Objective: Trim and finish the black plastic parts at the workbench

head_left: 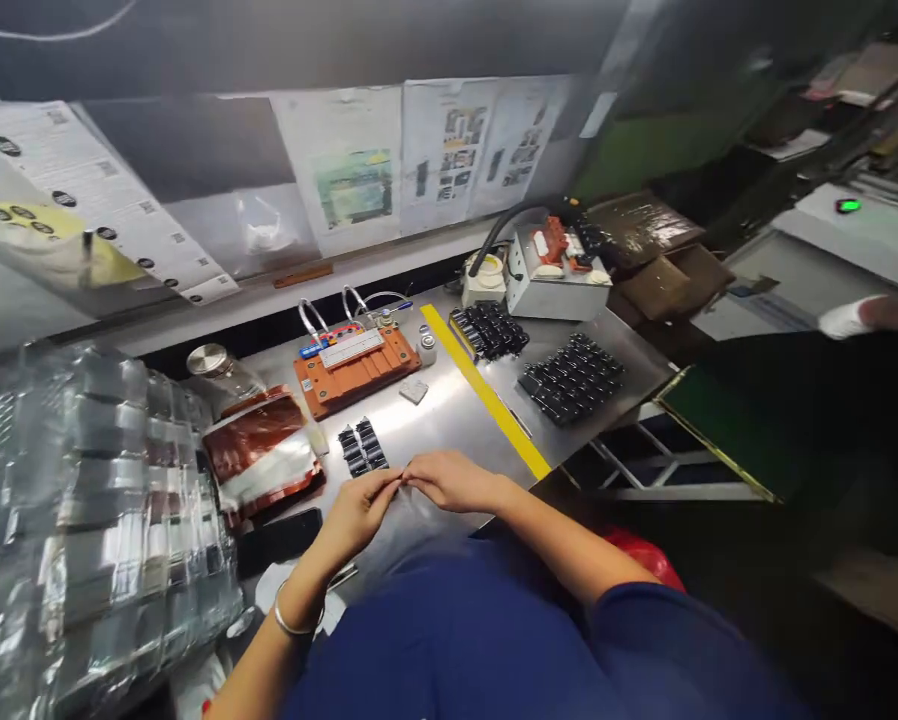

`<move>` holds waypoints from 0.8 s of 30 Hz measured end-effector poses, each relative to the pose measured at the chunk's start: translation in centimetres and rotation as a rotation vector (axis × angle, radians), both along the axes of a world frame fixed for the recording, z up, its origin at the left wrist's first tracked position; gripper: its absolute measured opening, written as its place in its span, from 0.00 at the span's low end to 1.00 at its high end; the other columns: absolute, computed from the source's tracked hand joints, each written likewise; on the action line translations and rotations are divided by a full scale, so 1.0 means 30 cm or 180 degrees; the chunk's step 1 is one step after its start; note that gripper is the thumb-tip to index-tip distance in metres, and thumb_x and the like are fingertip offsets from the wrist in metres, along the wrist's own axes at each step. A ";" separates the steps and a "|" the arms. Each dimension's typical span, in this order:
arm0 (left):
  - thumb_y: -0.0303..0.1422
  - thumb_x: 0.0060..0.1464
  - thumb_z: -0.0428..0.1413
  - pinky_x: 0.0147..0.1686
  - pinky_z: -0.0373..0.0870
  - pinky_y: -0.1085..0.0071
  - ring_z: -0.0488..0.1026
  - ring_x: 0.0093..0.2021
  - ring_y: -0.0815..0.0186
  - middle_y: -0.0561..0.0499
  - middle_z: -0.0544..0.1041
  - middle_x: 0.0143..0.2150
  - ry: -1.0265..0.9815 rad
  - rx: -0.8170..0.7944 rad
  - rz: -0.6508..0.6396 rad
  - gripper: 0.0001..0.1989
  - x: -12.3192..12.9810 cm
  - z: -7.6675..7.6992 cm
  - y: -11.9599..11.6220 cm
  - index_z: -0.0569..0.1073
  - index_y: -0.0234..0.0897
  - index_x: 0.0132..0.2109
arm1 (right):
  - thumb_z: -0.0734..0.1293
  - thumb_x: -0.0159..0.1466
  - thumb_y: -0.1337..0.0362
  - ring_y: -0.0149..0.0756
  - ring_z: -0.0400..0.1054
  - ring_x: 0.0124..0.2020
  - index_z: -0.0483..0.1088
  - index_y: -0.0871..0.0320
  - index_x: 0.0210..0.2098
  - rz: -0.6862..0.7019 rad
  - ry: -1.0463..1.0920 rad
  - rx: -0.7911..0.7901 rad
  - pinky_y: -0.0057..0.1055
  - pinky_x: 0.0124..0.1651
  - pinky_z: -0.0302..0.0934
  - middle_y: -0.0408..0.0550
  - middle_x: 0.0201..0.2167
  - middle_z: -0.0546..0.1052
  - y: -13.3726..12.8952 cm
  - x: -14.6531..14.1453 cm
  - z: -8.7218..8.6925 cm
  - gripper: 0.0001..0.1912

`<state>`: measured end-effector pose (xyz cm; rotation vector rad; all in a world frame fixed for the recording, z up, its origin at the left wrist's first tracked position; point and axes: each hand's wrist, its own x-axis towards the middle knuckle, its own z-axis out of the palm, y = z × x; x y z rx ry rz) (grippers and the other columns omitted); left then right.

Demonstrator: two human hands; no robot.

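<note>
My left hand and my right hand meet fingertip to fingertip over the near edge of the metal bench. Both are pinched closed; whatever sits between the fingertips is too small or hidden to make out. Just beyond my left hand lie two short rows of black parts. Farther back an orange fixture with clear tubes rests on the bench, and a small grey block lies in front of it.
Right of a yellow tape strip stand two groups of black parts and a white machine box. To the left are reddish-brown film packs, a dark phone-like slab and stacked plastic-wrapped trays. Another person's gloved hand shows at far right.
</note>
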<state>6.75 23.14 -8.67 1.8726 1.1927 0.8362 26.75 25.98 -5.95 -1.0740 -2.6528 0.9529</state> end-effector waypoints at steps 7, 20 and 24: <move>0.42 0.53 0.53 0.32 0.75 0.67 0.78 0.32 0.60 0.45 0.81 0.34 0.0431 -0.0377 -0.0365 0.14 0.305 0.020 0.093 0.77 0.37 0.35 | 0.61 0.65 0.68 0.37 0.72 0.41 0.75 0.58 0.42 -0.0738 -0.0057 0.0062 0.29 0.40 0.60 0.49 0.41 0.79 -0.031 0.360 -0.001 0.11; 0.44 0.52 0.56 0.27 0.71 0.71 0.75 0.26 0.62 0.48 0.80 0.25 0.0696 -0.1318 -0.1863 0.16 1.129 0.034 0.191 0.80 0.37 0.33 | 0.58 0.66 0.68 0.34 0.71 0.44 0.74 0.55 0.43 -0.1096 0.0322 -0.0155 0.27 0.41 0.60 0.45 0.44 0.78 -0.138 1.101 -0.082 0.13; 0.46 0.50 0.56 0.28 0.72 0.71 0.75 0.27 0.63 0.47 0.80 0.26 0.0609 -0.1421 -0.1802 0.17 1.263 -0.008 0.201 0.80 0.37 0.32 | 0.60 0.65 0.68 0.34 0.72 0.40 0.75 0.54 0.39 -0.1620 0.0620 -0.0379 0.28 0.40 0.60 0.45 0.40 0.79 -0.173 1.262 -0.163 0.12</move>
